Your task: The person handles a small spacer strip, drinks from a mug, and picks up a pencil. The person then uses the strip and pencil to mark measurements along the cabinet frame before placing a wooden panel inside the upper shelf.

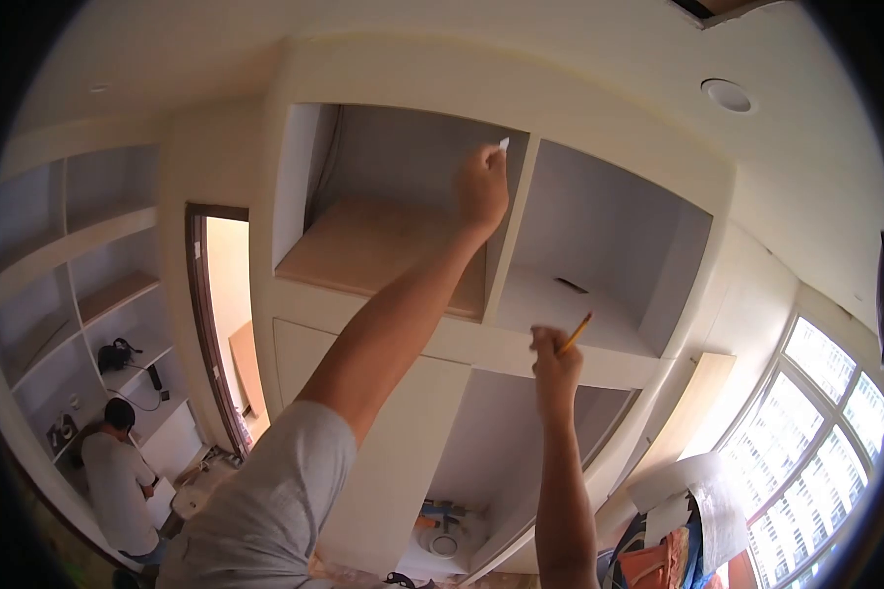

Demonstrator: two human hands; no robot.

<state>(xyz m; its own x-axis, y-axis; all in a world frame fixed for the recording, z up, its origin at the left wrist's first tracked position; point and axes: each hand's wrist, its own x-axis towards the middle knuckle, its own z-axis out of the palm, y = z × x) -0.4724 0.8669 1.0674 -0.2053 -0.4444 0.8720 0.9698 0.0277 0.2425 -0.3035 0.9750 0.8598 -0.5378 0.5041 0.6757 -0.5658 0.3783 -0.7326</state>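
My left hand is raised in front of the upper cabinet, near the upright divider between two open compartments. Its fingers are closed on a small white piece, too small to identify. Lower and to the right, my right hand grips a yellow pencil, its end pointing up and right. Behind the left forearm, a light brown board lies in the left compartment. The right compartment has a dark slot in its floor.
A white cabinet door is below, beside an open lower compartment with items inside. At left, another person stands near shelves and a doorway. A long board leans near the window; piled items stand at lower right.
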